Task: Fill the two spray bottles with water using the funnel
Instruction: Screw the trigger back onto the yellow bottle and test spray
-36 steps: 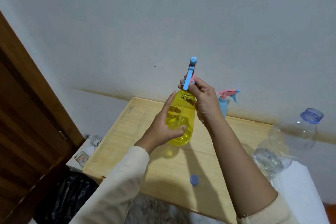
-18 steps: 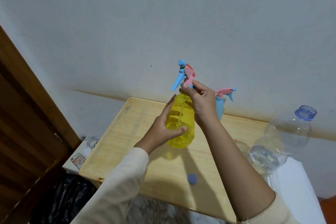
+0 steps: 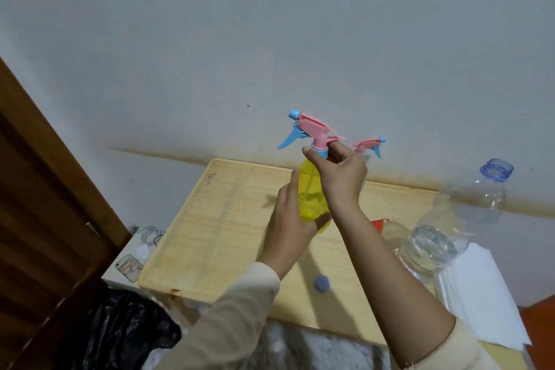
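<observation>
Now | step: likely twisting trigger head (image 3: 312, 129) on yellow spray bottle (image 3: 310, 198), held over wooden table (image 3: 225, 219), toward far edge | left hand (image 3: 288, 225) grips body, right hand (image 3: 342, 177) pinches collar | next: steady twist, bottle upright

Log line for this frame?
left hand: holds yellow spray bottle | right hand: pinches spray head collar | second spray bottle: behind

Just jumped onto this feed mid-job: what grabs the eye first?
The yellow spray bottle at the middle of the wooden table: the left hand holds its body while the right hand pinches the collar under its pink and blue spray head. To the right is a big clear water bottle, uncapped, with some water inside. A small blue cap lies on the table nearer the camera.
</observation>
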{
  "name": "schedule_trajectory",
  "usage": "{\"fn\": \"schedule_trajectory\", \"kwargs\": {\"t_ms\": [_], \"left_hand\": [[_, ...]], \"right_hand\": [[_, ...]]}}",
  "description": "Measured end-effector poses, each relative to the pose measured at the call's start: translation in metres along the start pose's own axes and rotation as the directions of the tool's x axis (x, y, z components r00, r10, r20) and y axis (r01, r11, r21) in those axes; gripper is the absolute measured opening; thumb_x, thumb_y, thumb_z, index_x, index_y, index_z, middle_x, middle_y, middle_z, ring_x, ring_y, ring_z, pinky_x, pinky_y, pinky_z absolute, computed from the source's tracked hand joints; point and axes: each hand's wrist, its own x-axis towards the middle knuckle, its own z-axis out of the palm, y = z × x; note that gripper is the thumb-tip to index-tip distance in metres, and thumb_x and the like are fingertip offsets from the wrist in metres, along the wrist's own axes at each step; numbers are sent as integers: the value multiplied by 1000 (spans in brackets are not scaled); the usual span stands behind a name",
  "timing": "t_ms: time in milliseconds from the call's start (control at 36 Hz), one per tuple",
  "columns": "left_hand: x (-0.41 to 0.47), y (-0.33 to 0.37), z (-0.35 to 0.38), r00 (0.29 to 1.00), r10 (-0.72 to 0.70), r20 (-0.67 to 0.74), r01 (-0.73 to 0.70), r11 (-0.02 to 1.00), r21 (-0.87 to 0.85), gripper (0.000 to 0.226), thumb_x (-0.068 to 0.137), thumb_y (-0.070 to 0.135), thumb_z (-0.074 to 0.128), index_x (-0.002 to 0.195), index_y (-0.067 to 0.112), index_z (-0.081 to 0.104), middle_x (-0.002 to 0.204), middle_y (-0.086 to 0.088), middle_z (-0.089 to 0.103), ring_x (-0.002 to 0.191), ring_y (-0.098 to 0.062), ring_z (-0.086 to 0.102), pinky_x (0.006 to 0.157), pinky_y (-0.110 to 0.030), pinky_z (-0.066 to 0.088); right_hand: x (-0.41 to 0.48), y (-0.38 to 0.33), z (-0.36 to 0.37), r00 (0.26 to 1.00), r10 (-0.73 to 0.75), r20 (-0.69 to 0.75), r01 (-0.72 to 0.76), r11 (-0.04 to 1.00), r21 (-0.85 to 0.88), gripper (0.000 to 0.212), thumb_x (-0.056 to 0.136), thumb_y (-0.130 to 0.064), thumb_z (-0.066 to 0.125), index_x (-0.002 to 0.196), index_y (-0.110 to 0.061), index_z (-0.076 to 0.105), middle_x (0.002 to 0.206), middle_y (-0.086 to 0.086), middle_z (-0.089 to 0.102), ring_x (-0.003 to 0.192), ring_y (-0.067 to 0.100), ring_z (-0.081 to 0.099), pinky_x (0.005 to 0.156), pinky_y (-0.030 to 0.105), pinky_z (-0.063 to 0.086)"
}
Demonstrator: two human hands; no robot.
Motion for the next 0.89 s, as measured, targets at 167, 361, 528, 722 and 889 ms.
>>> {"fn": "schedule_trajectory", "kwargs": {"t_ms": [167,361,528,722,889], "left_hand": [[-15,-17,-19,992,24,122,-14,997,-77,100,75,35,79,151,32,14,145,3,39,133,-9,38,93,-13,31],[-39,-48,-58,896,38,442,45,983,-175,99,66,41,84,146,46,25,138,6,50,126,-3,49,103,-40,46],[-65,-63,-80,832,35,554,99,973,-210,94,74,26,81,149,36,24,144,9,47,131,-5,45,106,-32,43],[-85,-80,-97,785,1,619,179,957,-228,90,80,8,74,151,27,20,144,9,44,125,8,46,97,-13,42],[-95,-93,-101,790,-20,612,212,947,-242,86,83,4,71,147,28,19,138,14,42,112,24,44,90,-6,40]], "right_hand": [[-23,-1,0,999,41,19,-39,995,-95,23,74,-27,79,87,-11,68,65,-12,56,56,-1,47,56,10,35],[-46,-11,-7,892,132,432,-155,988,18,14,90,-36,59,103,-34,63,98,-12,70,97,12,63,83,19,49],[-72,-10,7,882,165,442,-182,983,-3,17,77,-42,63,88,-31,71,102,2,71,108,27,63,102,56,41],[-105,-2,30,913,179,368,-183,983,-25,22,71,-19,52,90,-13,61,90,3,66,92,23,64,73,38,48],[-117,5,41,919,166,357,-157,986,-55,26,68,-16,48,91,-10,59,88,1,63,85,17,58,71,31,45]]}}
